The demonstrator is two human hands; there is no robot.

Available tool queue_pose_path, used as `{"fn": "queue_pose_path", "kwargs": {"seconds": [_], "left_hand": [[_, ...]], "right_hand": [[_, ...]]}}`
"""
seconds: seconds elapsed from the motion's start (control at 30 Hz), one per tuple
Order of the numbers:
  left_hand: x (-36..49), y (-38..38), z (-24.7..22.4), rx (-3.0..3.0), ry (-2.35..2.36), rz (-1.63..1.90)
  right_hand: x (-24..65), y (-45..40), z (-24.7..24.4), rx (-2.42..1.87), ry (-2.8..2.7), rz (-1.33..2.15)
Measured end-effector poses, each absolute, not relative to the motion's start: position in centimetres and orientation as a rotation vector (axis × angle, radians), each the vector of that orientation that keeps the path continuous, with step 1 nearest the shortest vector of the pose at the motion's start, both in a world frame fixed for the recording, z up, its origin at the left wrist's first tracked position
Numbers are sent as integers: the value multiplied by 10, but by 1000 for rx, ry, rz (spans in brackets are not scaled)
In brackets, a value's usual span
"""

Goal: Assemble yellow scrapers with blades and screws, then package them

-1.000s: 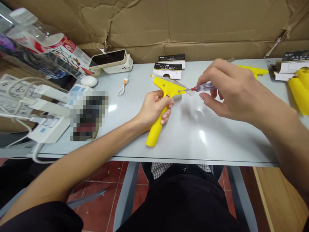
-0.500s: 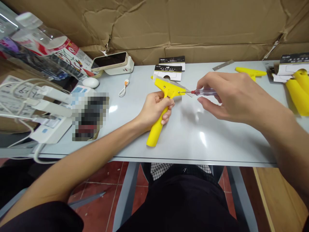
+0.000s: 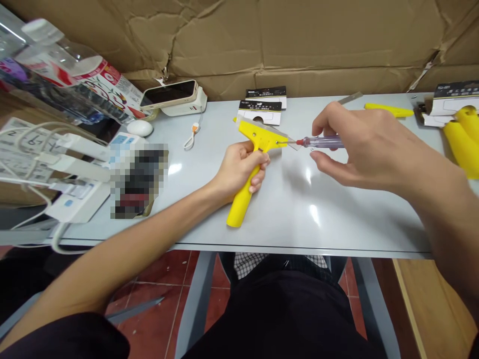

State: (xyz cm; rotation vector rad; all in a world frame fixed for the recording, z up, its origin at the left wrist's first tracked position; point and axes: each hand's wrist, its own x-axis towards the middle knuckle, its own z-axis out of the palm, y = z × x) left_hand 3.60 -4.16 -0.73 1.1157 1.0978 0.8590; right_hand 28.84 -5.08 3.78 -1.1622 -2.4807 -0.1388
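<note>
Wrapped round the neck of a yellow scraper [image 3: 241,202], my left hand [image 3: 243,167] holds it above the grey table [image 3: 209,219]. A metal blade [image 3: 275,130] lies along the scraper's head. My right hand [image 3: 359,149] has a clear-handled screwdriver [image 3: 324,142] between thumb and fingers. The screwdriver's tip meets a small screw at the right end of the head. Behind, a loose blade [image 3: 351,98] and another yellow scraper part [image 3: 389,109] are partly hidden by my right hand.
Black-and-white cards [image 3: 261,112] lie at the back, yellow handles [image 3: 464,144] at the far right. On the left are bottles [image 3: 108,85], a phone [image 3: 170,94] on a white device, a white mouse [image 3: 139,128], a power strip [image 3: 84,199] with cables, and a blurred object [image 3: 140,182].
My right hand has shifted slightly right and up along the screwdriver, with its thumb and fingers a bit further apart. The scraper and my left hand have hardly moved.
</note>
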Motion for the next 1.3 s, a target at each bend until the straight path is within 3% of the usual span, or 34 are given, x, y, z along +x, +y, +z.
{"fn": "queue_pose_path", "kwargs": {"seconds": [1.3], "left_hand": [[36, -41, -9, 1122, 1075, 892]], "right_hand": [[288, -52, 43, -1378, -2491, -210]]}}
